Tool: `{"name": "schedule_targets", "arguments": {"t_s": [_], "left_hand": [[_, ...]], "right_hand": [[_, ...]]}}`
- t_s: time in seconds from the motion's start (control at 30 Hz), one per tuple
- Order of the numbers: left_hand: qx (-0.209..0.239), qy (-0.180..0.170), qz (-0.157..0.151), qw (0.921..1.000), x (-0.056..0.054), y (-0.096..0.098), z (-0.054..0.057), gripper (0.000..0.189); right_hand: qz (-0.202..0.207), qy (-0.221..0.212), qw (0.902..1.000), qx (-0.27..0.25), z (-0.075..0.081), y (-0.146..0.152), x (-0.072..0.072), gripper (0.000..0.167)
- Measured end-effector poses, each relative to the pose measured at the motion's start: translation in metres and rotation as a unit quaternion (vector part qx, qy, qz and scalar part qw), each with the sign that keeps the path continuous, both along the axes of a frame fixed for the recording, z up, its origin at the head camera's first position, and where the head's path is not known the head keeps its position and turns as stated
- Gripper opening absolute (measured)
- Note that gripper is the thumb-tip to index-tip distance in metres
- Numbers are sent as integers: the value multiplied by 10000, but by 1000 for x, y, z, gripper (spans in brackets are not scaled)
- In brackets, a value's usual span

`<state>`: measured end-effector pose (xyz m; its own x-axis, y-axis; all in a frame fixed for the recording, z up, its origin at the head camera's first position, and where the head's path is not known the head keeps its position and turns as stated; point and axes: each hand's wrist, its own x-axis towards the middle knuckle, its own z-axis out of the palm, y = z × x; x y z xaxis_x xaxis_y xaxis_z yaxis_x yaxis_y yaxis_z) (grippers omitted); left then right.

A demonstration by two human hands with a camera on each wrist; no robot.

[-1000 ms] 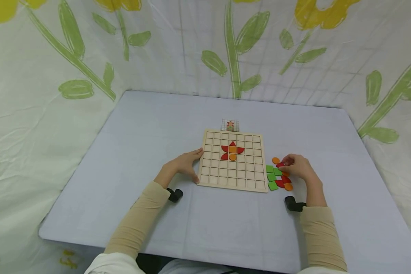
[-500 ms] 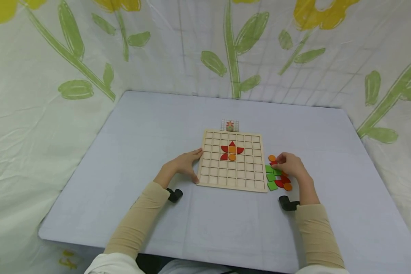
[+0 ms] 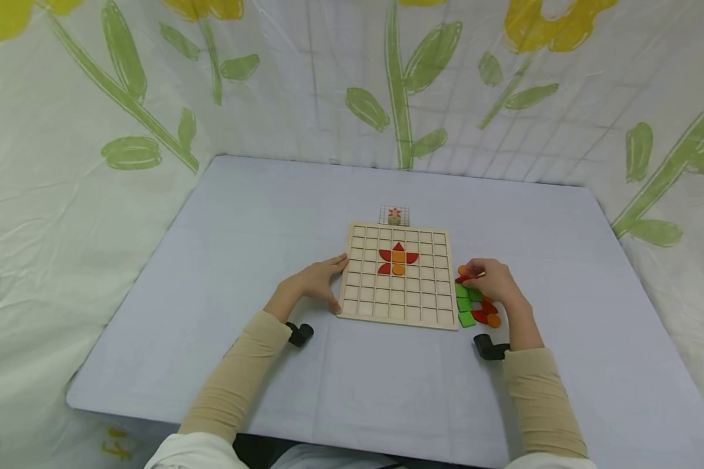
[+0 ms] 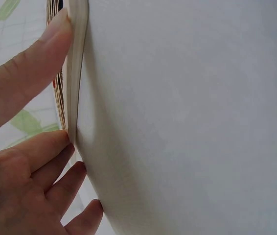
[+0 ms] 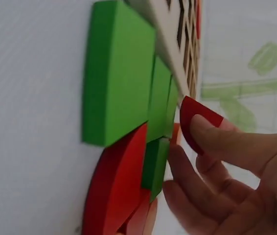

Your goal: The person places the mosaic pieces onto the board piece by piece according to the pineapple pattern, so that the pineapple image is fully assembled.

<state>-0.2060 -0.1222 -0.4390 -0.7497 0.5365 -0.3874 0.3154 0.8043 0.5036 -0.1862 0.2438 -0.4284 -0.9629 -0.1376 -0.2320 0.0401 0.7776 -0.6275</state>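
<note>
A wooden grid board (image 3: 396, 293) lies mid-table. Set in its cells are a red triangle (image 3: 398, 246), an orange square (image 3: 398, 256), an orange disc (image 3: 398, 269) and 3 red quarter-circle pieces. My left hand (image 3: 311, 281) rests against the board's left edge, thumb and fingers spread apart; in the left wrist view they touch its rim (image 4: 75, 73). Right of the board, my right hand (image 3: 495, 280) pinches a red quarter-circle piece (image 5: 196, 107) between thumb and finger, tilted above the loose pieces. Green squares (image 5: 128, 73) lie just below that hand.
Beside the board's right edge, red pieces (image 3: 480, 316) and orange discs (image 3: 493, 320) lie among the green squares. A small gridded picture card (image 3: 394, 215) touches or nearly touches the board's far edge. The white-covered table (image 3: 270, 215) meets a flower-printed curtain (image 3: 305, 78) behind.
My right hand has moved slightly left toward the board, carrying the red quarter-circle piece, which now looks more tilted. The left hand and the pieces on the board have stayed put.
</note>
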Motion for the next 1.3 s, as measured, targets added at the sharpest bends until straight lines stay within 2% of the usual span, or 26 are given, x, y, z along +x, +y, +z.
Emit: {"name": "schedule_targets", "arguments": {"t_s": [0.23,0.37,0.5,0.63,0.87,1.13,1.3], "left_hand": [[-45,13,-14,10000,0,0,1,110],[-11,0,-21,10000,1,0,1,110],[-20,-15,-15,10000,1,-1,0,110],[-31,5,3,10000,0,-1,-1,110],[-13,-15,9,10000,0,-1,-1,110],[-6,-8,23,10000,1,0,0,110],[-15,-17,21,10000,1,0,2,110]], "right_hand": [[281,80,9962,-817,-3,-12,-5,15],[344,3,9942,-1019,-4,-19,-8,13],[274,152,9958,-859,-3,-24,-10,14],[419,301,9954,-813,-4,-31,-14,22],[745,177,9942,-758,-9,-47,-21,31],[1087,469,9919,-461,-9,-66,-23,17],[1099,607,9920,-130,-10,-73,-23,20]]}}
